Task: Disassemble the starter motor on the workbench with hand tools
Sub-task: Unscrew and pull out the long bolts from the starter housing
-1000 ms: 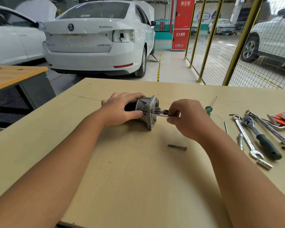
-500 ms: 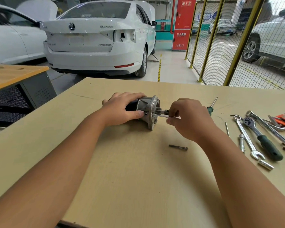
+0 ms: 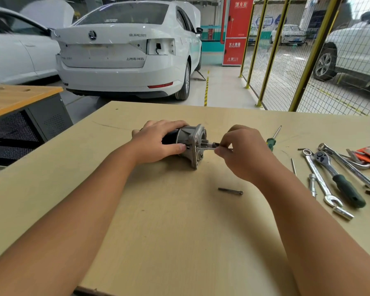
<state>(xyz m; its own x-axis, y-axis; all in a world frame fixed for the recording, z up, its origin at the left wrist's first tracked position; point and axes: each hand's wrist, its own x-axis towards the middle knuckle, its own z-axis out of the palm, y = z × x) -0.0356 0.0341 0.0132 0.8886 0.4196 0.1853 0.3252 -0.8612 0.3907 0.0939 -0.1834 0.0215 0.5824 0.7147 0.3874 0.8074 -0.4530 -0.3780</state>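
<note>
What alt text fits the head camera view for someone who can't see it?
A left hand grips a grey metal starter motor lying on a pale wooden workbench, while the right hand pinches a long thin bolt at its flange. Another dark bolt lies nearby.

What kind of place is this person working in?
Most likely a car repair or training workshop: a white car with a tail light missing stands behind the workbench, wrenches lie on it, and yellow mesh fencing lines the bay.
</note>
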